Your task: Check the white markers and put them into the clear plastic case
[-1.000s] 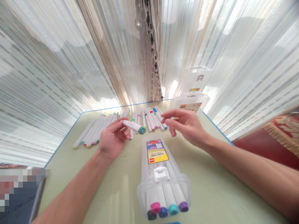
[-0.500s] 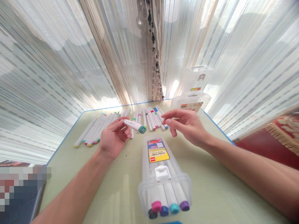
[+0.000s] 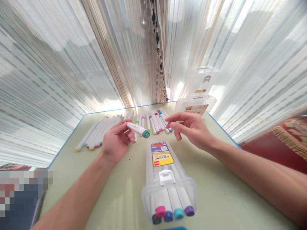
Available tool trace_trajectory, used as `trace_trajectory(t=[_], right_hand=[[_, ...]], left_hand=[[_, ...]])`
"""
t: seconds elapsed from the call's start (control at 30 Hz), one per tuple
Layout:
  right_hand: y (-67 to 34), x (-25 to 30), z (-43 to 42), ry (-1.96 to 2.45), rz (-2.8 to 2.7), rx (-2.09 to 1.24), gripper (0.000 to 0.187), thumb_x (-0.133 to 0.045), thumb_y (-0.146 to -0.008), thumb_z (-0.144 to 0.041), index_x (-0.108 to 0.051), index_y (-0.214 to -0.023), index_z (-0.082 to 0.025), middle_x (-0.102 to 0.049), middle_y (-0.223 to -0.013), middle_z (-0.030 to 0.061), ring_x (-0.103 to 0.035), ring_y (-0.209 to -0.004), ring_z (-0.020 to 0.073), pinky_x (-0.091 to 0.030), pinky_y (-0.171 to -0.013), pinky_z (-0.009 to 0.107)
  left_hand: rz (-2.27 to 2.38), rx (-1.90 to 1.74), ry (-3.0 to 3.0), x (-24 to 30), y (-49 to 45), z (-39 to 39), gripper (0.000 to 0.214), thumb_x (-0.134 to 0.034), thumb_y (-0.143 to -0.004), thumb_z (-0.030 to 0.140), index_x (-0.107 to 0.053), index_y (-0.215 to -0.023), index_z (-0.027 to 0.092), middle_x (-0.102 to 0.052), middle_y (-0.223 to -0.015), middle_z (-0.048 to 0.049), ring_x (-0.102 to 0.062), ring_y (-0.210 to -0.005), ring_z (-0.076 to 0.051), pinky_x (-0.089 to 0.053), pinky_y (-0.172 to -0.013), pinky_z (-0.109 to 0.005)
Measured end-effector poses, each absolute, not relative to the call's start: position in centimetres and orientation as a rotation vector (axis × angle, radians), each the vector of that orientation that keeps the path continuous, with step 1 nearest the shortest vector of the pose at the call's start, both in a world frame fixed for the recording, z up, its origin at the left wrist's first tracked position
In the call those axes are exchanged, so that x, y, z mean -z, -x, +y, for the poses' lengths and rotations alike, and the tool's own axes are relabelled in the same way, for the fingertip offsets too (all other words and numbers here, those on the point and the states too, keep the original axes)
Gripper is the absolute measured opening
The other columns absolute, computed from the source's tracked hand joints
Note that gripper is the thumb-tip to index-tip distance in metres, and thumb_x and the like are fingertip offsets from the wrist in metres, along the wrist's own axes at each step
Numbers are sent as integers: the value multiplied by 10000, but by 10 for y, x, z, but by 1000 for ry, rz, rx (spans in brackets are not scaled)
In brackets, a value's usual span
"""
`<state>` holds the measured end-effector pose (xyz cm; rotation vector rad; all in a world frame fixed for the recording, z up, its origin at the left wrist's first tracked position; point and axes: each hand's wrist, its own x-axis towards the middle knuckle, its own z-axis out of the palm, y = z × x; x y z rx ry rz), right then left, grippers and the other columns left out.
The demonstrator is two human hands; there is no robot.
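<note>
Between the thumb and fingers of my left hand [image 3: 117, 140] is a white marker [image 3: 135, 127], its dark green cap pointing right and toward me. My right hand [image 3: 187, 126] hovers over the right side of the table with fingers apart and bent, holding nothing. Below and between the hands lies a clear plastic marker case [image 3: 150, 172] with a yellow and blue label. Its near end shows several markers inside, with pink, black, blue, teal and purple caps. Loose white markers [image 3: 157, 123] lie behind my hands, and another group of markers [image 3: 96, 134] lies left of my left hand.
A clear case [image 3: 196, 107] stands open at the table's back right corner. The pale green table [image 3: 211, 191] has a blue edge. Striped sheer curtains [image 3: 72, 48] hang behind it, with a bead string [image 3: 158, 54]. A red fringed cloth [image 3: 275, 147] is at the right.
The green-capped marker has turned very slightly in my left hand. My right hand and the case stay where they were.
</note>
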<state>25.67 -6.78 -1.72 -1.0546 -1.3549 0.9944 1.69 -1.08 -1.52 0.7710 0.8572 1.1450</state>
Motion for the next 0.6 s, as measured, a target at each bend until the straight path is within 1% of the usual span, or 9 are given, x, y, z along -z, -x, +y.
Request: trace_trajectory(t=[0.17,0.33,0.6], right_hand=[[-256,17,-68,1058,-1351,-996,268,-754,-804,-402,-740,-920,-160,-658,-642,17,-666,-639,164,-489,-475,262],[-257,17,-68,1059,-1358,-994,246,-742,-816,-383,-742,-922,-161,-665,-647,21,-668,-644,165,-483,-476,262],[-257,17,-68,1061,-1363,-1003,261,-746,-809,-404,-746,-915,-165,-649,-607,11,-667,-633,169,-483,-479,269]], left_hand=[[870,-1147,-767,14,-18,-11,189,-514,-831,86,-703,-838,96,-531,-593,-17,-502,-471,-114,-447,-429,-230],[869,-1143,-766,14,-18,-11,193,-506,-842,89,-700,-845,98,-526,-586,-13,-500,-473,-112,-449,-424,-224],[867,-1140,-776,14,-17,-11,185,-517,-838,95,-702,-842,102,-519,-581,-12,-506,-474,-111,-451,-426,-216]])
